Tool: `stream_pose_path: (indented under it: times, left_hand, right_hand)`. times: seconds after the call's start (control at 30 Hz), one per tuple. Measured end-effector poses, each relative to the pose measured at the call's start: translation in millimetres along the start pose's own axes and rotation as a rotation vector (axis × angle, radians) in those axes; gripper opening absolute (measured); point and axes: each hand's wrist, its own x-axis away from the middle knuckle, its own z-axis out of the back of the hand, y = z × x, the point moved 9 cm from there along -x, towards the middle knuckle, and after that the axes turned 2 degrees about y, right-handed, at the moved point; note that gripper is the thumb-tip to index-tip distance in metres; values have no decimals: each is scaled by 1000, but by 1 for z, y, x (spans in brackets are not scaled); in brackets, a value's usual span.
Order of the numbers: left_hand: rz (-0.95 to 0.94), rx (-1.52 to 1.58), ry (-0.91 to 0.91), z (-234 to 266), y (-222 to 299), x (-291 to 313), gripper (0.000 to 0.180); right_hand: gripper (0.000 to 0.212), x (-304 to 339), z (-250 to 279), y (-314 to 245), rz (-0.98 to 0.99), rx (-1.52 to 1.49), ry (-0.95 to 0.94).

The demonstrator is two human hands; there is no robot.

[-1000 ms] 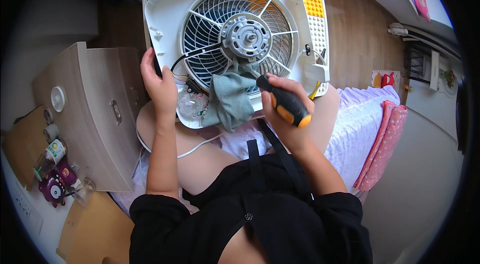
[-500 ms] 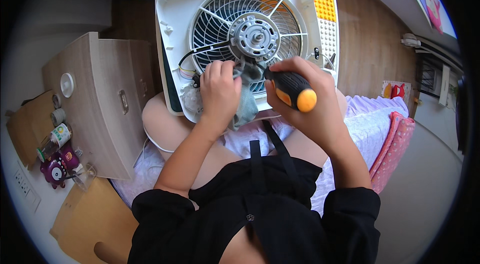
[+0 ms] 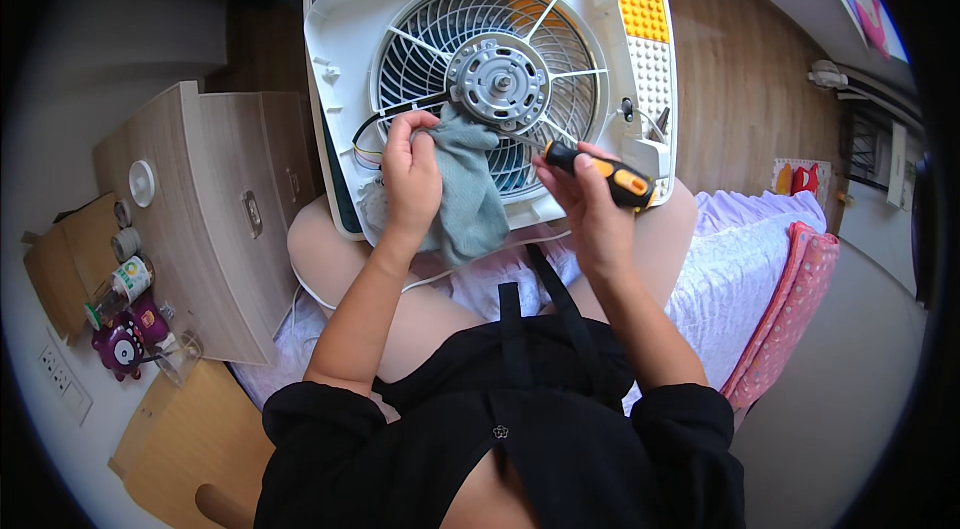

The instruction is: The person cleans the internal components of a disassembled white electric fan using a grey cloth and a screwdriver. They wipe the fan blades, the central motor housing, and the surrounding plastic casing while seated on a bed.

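Note:
In front of me lies a white fan housing [image 3: 345, 19] with a round grille and a bare silver motor [image 3: 500, 81] at its centre. My left hand [image 3: 412, 174] pinches a grey-green cloth [image 3: 465, 194] that hangs over the lower left of the grille, its top against the motor's lower edge. My right hand [image 3: 592, 204] grips a screwdriver [image 3: 622, 181] by its black and yellow handle. The shaft points up and left to the cloth beside the motor; its tip is hidden or too small to make out. Black and coloured wires [image 3: 368, 139] run left of the motor.
The housing rests on a table with a studded grey, yellow and white top [image 3: 650, 79]. Small dark metal pieces [image 3: 660, 121] lie at its right edge. A wooden cabinet [image 3: 225, 219] stands left; a pink folded mat [image 3: 785, 314] is right. A white cord [image 3: 430, 279] crosses my lap.
The screwdriver has swung from pointing steeply down to lying slanted, its handle now to the right. My left hand has shifted left and up, and more of the cloth is spread out.

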Motion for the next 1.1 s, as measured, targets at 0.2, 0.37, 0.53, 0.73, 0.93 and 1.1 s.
stream_pose_path:
  times: [0.2, 0.37, 0.53, 0.73, 0.93, 1.1]
  left_hand:
    - [26, -105, -73, -18, 26, -4, 17]
    - [15, -268, -56, -10, 28, -14, 20]
    - [-88, -379, -65, -10, 61, -26, 20]
    - [-345, -691, 365, 82, 54, -77, 36]
    - [-139, -573, 107, 76, 1, -83, 42]
    - [-134, -570, 139, 78, 0, -84, 45]
  right_hand:
    - [29, 16, -16, -11, 461, 551, -102]
    - [32, 38, -33, -40, 543, 605, -186]
    - [33, 28, -51, -34, 581, 825, -296]
    - [33, 25, -37, -1, 668, 752, -332]
    - [32, 28, -46, 7, 797, 733, -211]
    - [28, 31, -89, -33, 825, 983, -379]
